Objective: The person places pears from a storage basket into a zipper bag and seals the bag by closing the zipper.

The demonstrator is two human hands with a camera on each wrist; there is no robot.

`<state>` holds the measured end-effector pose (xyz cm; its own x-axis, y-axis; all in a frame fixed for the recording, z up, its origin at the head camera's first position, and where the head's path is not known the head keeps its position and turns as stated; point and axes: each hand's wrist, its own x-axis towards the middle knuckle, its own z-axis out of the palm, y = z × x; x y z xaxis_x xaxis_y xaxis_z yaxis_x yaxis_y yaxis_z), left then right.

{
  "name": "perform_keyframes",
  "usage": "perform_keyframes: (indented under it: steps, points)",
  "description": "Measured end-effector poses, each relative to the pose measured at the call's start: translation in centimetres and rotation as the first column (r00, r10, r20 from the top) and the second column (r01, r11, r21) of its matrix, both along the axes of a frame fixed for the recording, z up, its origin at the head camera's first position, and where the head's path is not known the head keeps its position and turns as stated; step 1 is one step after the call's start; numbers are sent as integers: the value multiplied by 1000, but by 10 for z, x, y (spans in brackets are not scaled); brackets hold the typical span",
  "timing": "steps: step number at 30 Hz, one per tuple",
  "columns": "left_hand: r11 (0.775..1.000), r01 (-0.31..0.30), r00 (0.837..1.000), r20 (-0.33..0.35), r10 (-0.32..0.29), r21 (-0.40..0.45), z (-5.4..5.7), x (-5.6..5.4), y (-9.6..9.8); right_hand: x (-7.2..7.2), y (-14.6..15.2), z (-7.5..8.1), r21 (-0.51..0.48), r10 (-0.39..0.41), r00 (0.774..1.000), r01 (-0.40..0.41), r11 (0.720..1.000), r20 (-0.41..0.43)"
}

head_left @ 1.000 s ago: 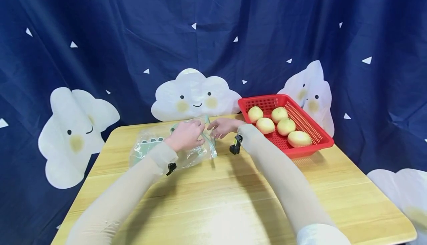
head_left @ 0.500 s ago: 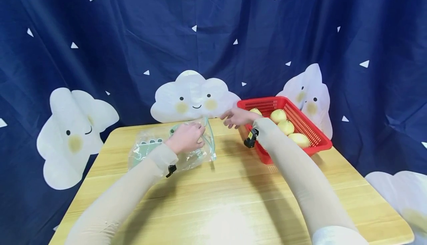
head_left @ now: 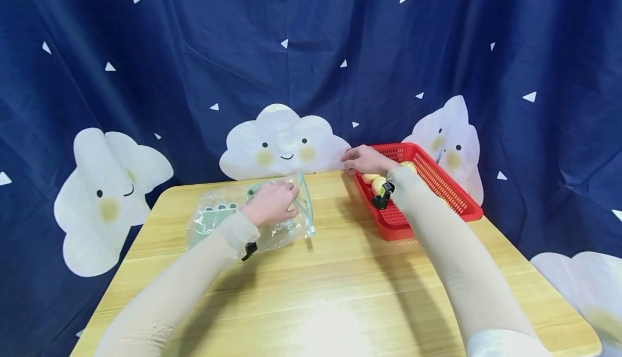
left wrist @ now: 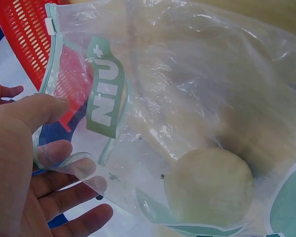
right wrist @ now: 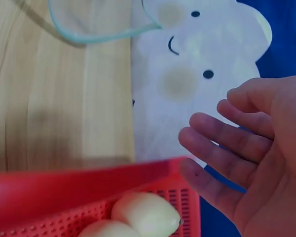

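Note:
My left hand point(head_left: 272, 203) holds the opening edge of a clear zip bag point(head_left: 282, 234) with green print, lying on the table's left half. In the left wrist view its thumb lies over the bag's edge and the fingertips show through the plastic point(left wrist: 197, 98). One round, pale yellow fruit point(left wrist: 209, 185) is inside the bag. My right hand point(head_left: 366, 160) hovers over the back left corner of a red basket point(head_left: 396, 233), fingers spread and holding nothing. Pale yellow fruits point(right wrist: 145, 212) lie in the basket, partly hidden by the hand and sleeve in the head view.
The wooden table point(head_left: 311, 287) has rounded corners. Behind it hangs a dark blue curtain point(head_left: 311, 22) with white cloud faces. A small black camera point(head_left: 383, 196) sits at the right wrist, over the basket. The bag's slider point(left wrist: 50, 25) is at one end of its opening.
My right hand has left the bag's opening and moved right to above the basket. The basket shifted slightly between the first two frames. My left hand has stayed at the bag.

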<state>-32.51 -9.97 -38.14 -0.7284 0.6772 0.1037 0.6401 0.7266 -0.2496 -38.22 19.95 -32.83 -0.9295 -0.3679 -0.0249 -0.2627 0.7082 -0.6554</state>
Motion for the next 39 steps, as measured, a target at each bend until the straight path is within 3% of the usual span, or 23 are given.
perform_keyframes:
  steps: [8, 15, 29, 39]
  points:
    - [1000, -3, 1000, 14, 3, 4, -3, 1, -1, -7, 23, -12, 101, -37, 999, 40, 994, -31]
    - [1000, -5, 1000, 18, 5, -2, -7, 3, -3, -6, 36, -24, 202, -61, 992, 82, 976, -107]
    - [1000, -15, 999, 34, 15, 7, -5, 5, -3, -6, 55, -40, 288, -137, 991, 129, 949, 7]
    - [1000, -9, 1000, 20, 9, 17, -7, 3, -3, -11, 63, -46, 424, -94, 995, 77, 902, 18]
